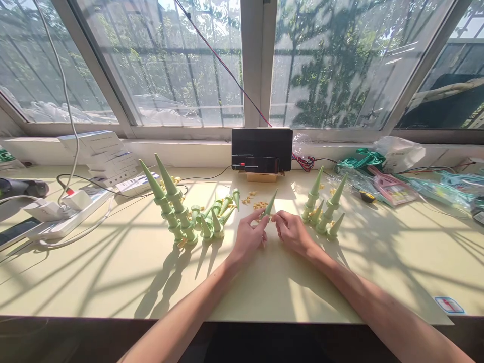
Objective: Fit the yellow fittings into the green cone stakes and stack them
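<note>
My left hand (251,232) is closed on a green cone (270,202), whose tip points up and slightly right. Close on its right, my right hand (291,229) has its fingers pinched together near the cone's base; a small yellowish bit shows between the hands, but what the fingers grip is too small to tell. Just beyond the hands lie small yellow pieces (259,205). Tall stacks of green cones (172,194) stand to the left, with shorter green cones (217,224) beside them. More green cone stacks (328,209) stand right of my right hand.
A black tablet (261,143) and a phone (260,165) lean on a small cardboard box at the back. At the left are a white power strip (70,214) and cables. Plastic bags, a pink packet (391,186) and a yellow-black tool (367,196) lie at the right.
</note>
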Tool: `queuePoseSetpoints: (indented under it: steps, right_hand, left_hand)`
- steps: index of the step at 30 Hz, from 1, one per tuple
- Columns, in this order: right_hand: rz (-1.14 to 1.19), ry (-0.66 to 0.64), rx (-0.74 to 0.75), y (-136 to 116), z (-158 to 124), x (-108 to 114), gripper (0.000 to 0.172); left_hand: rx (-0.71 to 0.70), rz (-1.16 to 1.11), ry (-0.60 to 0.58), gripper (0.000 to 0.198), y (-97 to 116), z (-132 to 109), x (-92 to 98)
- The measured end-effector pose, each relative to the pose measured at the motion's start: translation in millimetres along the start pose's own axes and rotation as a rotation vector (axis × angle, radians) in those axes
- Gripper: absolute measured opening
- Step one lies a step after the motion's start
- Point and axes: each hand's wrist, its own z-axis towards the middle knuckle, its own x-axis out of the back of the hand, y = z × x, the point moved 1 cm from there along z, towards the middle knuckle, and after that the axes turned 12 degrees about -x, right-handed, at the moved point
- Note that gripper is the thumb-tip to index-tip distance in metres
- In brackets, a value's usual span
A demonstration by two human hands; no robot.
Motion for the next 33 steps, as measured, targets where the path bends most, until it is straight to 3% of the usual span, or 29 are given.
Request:
queuePoseSetpoints:
  steps: [21,27,33]
  right_hand:
    - [0.67,-0.378,-0.438,1,2,-3,0.036]
    - [0.743,-0.451,-0.505,-6,0,2,0.036]
    - [0.795,-0.441,-0.532,-4,2,1,0.035]
  left_hand:
    - [-0.01,-0.003,-0.021,0.059,0,-1,0.6]
    - [-0.029,0.002,-0.022,0.06,-2,0,0.4]
    - [-0.024,0.01,-0.025,0.056,-3,0,-0.9]
